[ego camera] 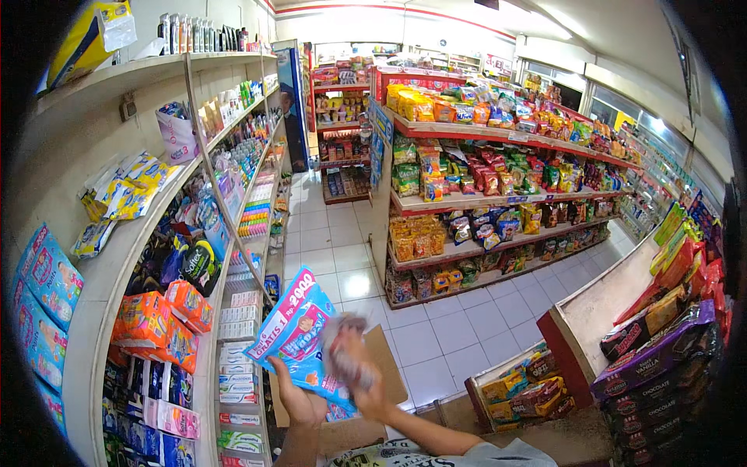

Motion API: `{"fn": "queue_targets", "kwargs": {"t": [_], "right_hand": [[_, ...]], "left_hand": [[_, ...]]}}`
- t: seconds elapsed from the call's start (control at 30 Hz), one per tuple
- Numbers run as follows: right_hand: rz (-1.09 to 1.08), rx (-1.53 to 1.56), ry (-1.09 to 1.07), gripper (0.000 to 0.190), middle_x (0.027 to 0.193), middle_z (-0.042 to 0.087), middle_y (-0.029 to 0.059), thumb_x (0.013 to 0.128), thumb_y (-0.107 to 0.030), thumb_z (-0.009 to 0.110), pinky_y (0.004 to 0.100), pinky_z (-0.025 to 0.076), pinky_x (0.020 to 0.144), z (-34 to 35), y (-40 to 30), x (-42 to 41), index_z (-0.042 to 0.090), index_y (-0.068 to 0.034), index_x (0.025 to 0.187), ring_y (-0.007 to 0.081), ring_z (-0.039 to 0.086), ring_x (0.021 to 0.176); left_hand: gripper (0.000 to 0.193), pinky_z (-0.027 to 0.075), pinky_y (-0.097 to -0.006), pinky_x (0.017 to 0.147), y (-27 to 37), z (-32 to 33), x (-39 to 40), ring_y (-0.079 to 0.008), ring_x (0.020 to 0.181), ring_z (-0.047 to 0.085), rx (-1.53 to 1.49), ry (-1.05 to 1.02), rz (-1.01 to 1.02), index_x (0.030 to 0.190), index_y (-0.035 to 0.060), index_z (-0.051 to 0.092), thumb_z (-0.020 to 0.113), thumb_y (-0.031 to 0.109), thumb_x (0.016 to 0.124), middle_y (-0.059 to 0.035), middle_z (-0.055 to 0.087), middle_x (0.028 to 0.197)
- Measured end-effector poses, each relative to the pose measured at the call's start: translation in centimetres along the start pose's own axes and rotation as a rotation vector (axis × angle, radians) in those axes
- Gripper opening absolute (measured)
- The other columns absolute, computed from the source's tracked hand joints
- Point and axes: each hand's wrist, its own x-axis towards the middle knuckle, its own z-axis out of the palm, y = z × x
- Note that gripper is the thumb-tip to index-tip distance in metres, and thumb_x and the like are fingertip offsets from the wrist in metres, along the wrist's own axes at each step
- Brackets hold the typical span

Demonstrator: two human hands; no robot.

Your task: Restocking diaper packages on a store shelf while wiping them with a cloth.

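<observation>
My left hand (pixel 300 397) holds a blue and pink pack of diaper pants (pixel 297 335) from below, its printed front turned up towards me. In my right hand (pixel 367 394) is a bunched brownish-white thing (pixel 344 344), perhaps a cloth, blurred by motion. It lies over the right side of the pack and hides part of the print; whether it touches the surface I cannot tell. An open cardboard box (pixel 382 356) is below, partly covered by my hands and the pack.
Shelving (pixel 87 327) on my left carries similar blue packs (pixel 44 327), orange packs (pixel 154 327) and toothpaste boxes (pixel 238 379). A snack gondola (pixel 508 198) stands ahead across the tiled floor (pixel 426 344). Biscuit packs (pixel 653 379) fill a rack at right. A person (pixel 292 128) is partly visible far back.
</observation>
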Motion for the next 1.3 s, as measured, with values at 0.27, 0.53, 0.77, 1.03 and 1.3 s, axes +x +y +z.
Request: {"fn": "queue_targets", "kwargs": {"t": [0.27,0.53,0.77,1.03,1.3], "right_hand": [[-0.322,-0.165,-0.209,0.042,0.139,0.029,0.0197,0.087,-0.011,0.043,0.0407,0.008,0.107,1.2,-3.9,-0.3,0.040,0.002,0.128,0.0301,0.018,0.133],[-0.304,-0.308,-0.231,0.058,0.138,0.031,0.0179,0.072,-0.006,0.042,0.0435,0.005,0.107,1.1,-5.2,0.1,0.039,-0.001,0.129,0.0295,0.018,0.133],[-0.092,-0.173,-0.012,0.053,0.138,0.032,0.0177,0.076,-0.005,0.043,0.0443,0.002,0.107,-1.2,-3.2,4.7,0.040,-0.002,0.129,0.0302,0.019,0.133],[-0.191,-0.283,-0.054,0.054,0.140,0.029,0.0153,0.081,-0.018,0.046,0.0443,0.002,0.107,-0.4,-4.2,5.1,0.036,-0.005,0.133,0.0298,0.018,0.133],[-0.326,-0.323,-0.257,0.064,0.140,0.031,0.0131,0.071,-0.013,0.049,0.0438,0.004,0.107,0.9,-7.2,4.3,0.034,-0.005,0.133,0.0287,0.020,0.133]], "left_hand": [[0.053,0.037,-0.0401,0.095,0.8,-2.7,1.0,-0.0235,0.110,0.047,-0.114,-0.054,-0.018,0.127,0.0059,0.035,0.038,0.045,0.091,-0.0088,0.046,0.123],[0.067,0.031,-0.0364,0.100,0.3,-2.5,0.0,-0.0246,0.115,0.044,0.099,-0.178,-0.124,0.130,0.0034,0.031,0.029,0.056,0.089,-0.0099,0.043,0.127],[0.063,0.029,-0.0391,0.101,-2.2,-2.5,-1.1,-0.0237,0.119,0.039,0.079,0.015,-0.093,0.132,0.0023,0.027,0.033,0.050,0.091,-0.0106,0.039,0.131],[0.053,0.031,-0.0365,0.101,-2.1,-2.9,-1.9,-0.0216,0.119,0.039,0.061,-0.040,-0.051,0.132,0.0045,0.026,0.037,0.039,0.093,-0.0101,0.038,0.130],[0.055,0.030,-0.0390,0.102,-2.8,-5.4,-2.0,-0.0229,0.119,0.041,0.208,-0.108,-0.088,0.133,0.0078,0.028,0.035,0.044,0.092,-0.0100,0.039,0.131]]}}
